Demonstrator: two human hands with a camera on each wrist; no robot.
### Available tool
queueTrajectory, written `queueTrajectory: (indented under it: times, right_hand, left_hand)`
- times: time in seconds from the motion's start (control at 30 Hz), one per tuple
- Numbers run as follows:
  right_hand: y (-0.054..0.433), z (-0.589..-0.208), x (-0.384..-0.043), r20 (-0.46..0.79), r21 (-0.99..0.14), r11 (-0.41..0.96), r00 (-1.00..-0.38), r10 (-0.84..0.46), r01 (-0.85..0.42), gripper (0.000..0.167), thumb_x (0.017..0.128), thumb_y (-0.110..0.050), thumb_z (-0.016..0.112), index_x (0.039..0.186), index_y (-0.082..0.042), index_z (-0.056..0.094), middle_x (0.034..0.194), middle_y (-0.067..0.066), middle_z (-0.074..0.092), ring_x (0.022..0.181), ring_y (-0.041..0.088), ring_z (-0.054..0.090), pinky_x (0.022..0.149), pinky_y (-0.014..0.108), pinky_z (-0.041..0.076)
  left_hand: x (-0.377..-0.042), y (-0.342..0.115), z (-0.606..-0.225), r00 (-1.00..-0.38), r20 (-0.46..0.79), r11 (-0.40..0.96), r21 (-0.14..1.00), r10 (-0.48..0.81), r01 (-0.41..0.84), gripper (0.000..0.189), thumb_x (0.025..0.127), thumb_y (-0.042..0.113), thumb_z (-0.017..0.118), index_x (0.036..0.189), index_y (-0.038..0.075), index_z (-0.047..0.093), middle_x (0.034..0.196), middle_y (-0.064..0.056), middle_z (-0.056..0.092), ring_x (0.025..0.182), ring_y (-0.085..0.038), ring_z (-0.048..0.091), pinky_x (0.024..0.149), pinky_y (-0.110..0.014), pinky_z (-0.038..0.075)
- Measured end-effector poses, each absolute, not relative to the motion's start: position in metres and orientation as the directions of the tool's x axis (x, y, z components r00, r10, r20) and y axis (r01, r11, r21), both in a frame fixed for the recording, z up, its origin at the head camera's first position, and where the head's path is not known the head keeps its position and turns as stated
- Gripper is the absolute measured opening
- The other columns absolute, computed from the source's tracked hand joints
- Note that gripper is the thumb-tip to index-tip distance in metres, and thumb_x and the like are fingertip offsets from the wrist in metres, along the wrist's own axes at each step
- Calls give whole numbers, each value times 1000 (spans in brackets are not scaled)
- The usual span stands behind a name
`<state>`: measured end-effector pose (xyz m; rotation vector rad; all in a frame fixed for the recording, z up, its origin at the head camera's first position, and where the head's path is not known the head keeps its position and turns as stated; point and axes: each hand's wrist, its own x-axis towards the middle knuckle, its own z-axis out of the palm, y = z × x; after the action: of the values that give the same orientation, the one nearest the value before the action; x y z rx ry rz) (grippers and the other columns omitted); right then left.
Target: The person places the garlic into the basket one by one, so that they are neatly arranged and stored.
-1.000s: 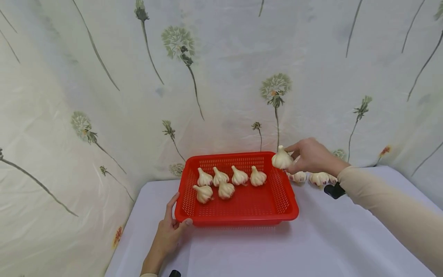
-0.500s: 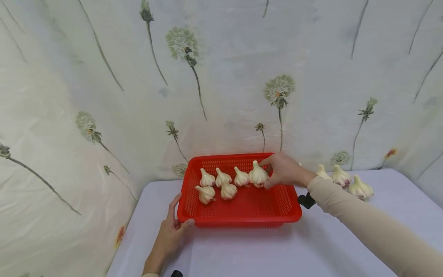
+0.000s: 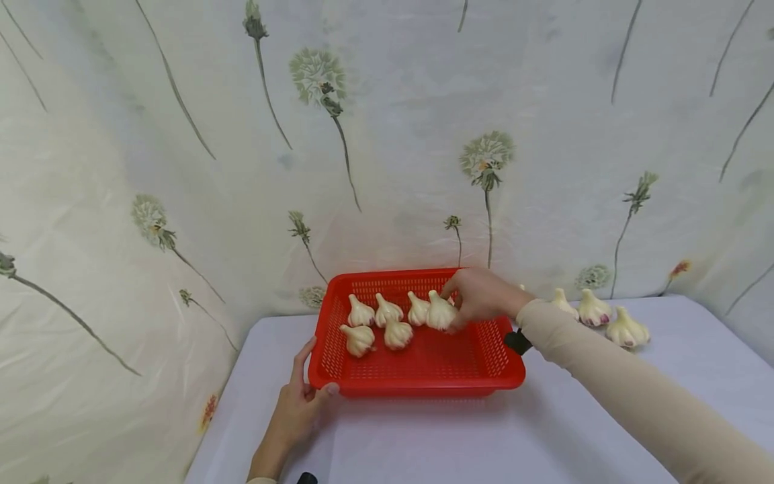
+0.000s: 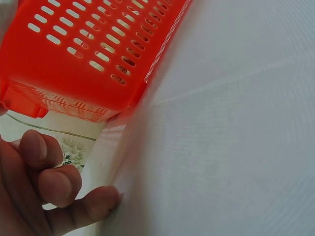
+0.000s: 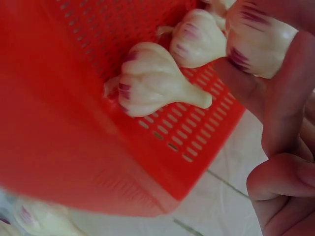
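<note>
A red perforated plastic basket (image 3: 417,385) holds several whitish garlic bulbs (image 3: 361,312), mostly towards its left and back. My right hand (image 3: 482,293) reaches in over the back right part and pinches one garlic bulb (image 3: 440,312) low inside, close beside another bulb. In the right wrist view the fingers (image 5: 246,88) press against that purple-streaked bulb. Behind my right hand, a further bulb is mostly hidden in the head view. At the near left corner my left hand (image 3: 293,410) holds the basket's rim, thumb on the front edge; its other fingers (image 4: 56,187) curl below the rim.
More garlic bulbs (image 3: 627,329) lie on the white-covered table (image 3: 411,444) to the right of the basket, partly behind the right sleeve (image 3: 611,366). A pale curtain (image 3: 387,168) printed with dandelions hangs right behind the table.
My right hand has carried the garlic bulb from above the basket's right rim leftward and down into it, among the other bulbs. The left hand keeps its place at the corner.
</note>
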<state>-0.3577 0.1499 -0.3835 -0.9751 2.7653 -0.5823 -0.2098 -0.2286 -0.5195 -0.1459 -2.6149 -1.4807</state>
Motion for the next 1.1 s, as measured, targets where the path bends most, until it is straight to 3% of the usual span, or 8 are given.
queueTrajectory:
  times: [0.2,0.27,0.47,0.7,0.9,1.1]
  right_hand:
    - [139,-391,-361,-85,-419,750,-801,-593,-511,45,70,-28,100,110,-15,83,98,0,78,81,15,68,68,31,59]
    - [136,-394,-363,-101,-416,761,-806,-583,-498,50,71,-29,100,115,-13,82,101,2,78,80,16,69,66,31,61]
    - [128,-405,-369,-147,-386,778,-799,-583,-496,47,72,-31,100,112,-12,82,91,0,76,65,13,68,61,29,59]
    - [124,-420,-373,-168,-386,792,-808,-564,-473,42,71,-31,100,105,-14,83,90,1,72,74,16,65,61,29,58]
    - [125,-433,-376,-142,-339,790,-803,-579,-510,34,70,-31,100,94,-17,83,80,-3,70,76,16,61,64,30,54]
    - [126,-434,-377,-175,-396,802,-821,-544,-447,42,72,-30,100,107,-13,83,88,1,73,74,17,64,63,30,57]
  left_hand:
    - [-210,-230,-521,-987,157,503,852,21,146,88,94,34,79,164,46,26,53,8,49,47,-3,40,45,-24,35]
    - [-210,-230,-522,-988,156,502,853,18,144,88,94,35,79,163,47,26,53,7,48,47,-3,39,45,-24,34]
    - [-211,-230,-523,-987,159,505,851,19,146,88,94,35,78,164,46,26,53,7,49,47,-3,40,45,-24,34]
    - [-211,-230,-522,-986,165,509,847,18,151,89,93,35,79,164,45,26,53,8,48,47,-3,39,45,-24,33]
    - [-212,-229,-522,-986,164,515,844,19,150,89,93,36,79,164,46,26,53,8,49,47,-3,39,45,-23,33]
    - [-212,-230,-523,-986,167,527,836,15,150,90,93,37,79,164,47,25,54,8,48,47,-3,38,45,-23,32]
